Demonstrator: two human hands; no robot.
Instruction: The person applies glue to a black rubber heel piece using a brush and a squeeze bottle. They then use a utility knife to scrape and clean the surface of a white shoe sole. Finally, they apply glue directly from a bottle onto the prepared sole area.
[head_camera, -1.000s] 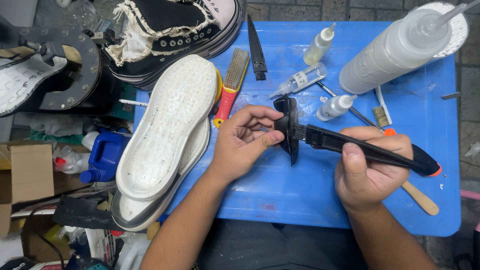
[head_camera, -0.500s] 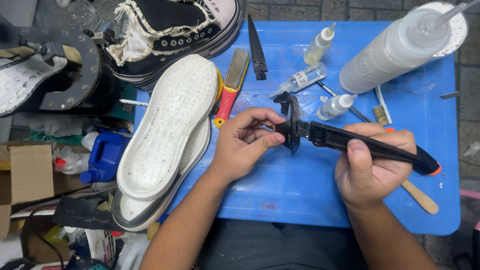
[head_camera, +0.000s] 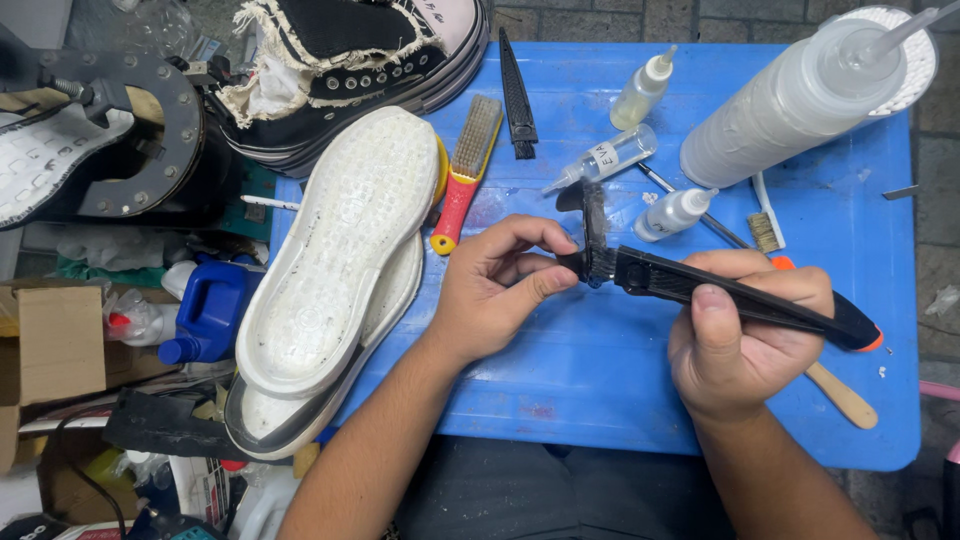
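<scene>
Nearest the camera, above the blue table (head_camera: 600, 400), the right hand (head_camera: 745, 335) is clenched around a black utility knife (head_camera: 740, 295), thumb on top. Just left, the left hand (head_camera: 495, 290) pinches a small dark strip (head_camera: 594, 225) at the knife's tip. Farther left lie two white shoe soles (head_camera: 340, 270). Beyond stand a red-handled wire brush (head_camera: 466, 170), small glue bottles (head_camera: 640, 150) and a large white bottle (head_camera: 800, 100).

Bare forearms, no sleeves; dark trousers.
</scene>
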